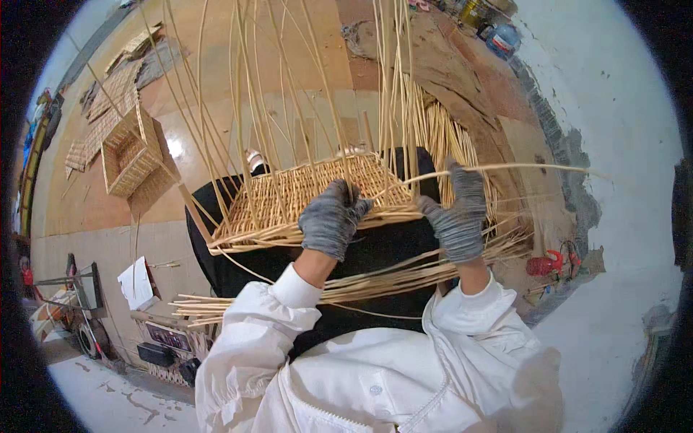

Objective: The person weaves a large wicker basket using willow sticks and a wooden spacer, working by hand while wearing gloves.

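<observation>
A half-woven wicker basket (289,189) lies across my lap on black cloth, with tall thin upright rods (242,108) rising from its edges. My left hand (332,220), in a grey striped glove, is closed at the near edge, around the foot of an upright rod. My right hand (458,216), gloved alike, is at the basket's near right corner, thumb apart from fingers that point up and are slightly blurred. A long pale weaving rod (534,167) runs from the basket past those fingers and out to the right.
A bundle of loose rods (198,309) lies across my lap below the basket. More rods (447,137) lie on the floor at right. A finished wicker box (131,155) stands at left. Rough wall at right, with a red tool (545,264) and water jug (503,41) beside it.
</observation>
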{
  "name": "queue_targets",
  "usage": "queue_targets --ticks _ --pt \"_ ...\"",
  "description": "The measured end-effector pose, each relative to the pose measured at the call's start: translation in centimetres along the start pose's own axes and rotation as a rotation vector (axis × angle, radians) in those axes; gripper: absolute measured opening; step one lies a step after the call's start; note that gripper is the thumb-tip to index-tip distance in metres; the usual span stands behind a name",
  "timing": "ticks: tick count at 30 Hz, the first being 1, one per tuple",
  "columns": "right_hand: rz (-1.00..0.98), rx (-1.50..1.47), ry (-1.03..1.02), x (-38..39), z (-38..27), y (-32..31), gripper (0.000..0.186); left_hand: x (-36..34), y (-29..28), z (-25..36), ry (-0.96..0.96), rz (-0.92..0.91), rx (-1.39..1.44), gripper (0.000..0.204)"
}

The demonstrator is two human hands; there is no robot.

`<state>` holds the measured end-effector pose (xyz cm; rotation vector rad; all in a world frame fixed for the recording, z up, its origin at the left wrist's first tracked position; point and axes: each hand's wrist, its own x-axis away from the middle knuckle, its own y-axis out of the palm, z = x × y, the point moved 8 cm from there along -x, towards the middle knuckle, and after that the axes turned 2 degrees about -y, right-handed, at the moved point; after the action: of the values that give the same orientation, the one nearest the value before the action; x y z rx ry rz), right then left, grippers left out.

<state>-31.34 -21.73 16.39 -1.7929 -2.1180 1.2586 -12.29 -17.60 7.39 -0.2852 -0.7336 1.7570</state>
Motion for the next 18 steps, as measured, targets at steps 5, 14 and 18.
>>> queue_targets --ticks 5,14,18 --pt "-0.121 0.597 -0.395 1.9 -1.7 2.6 0.081 5.2 -5.6 5.5 0.586 0.745 0.392 0.042" --pt "-0.454 0.747 -0.516 2.6 1.0 6.5 0.026 -2.3 5.2 2.9 0.064 -0.026 -0.177 0.036" --pt "0.215 0.050 -0.144 -5.8 4.5 -0.3 0.020 -1.3 5.1 3.6 0.043 -0.036 -0.100 0.039"
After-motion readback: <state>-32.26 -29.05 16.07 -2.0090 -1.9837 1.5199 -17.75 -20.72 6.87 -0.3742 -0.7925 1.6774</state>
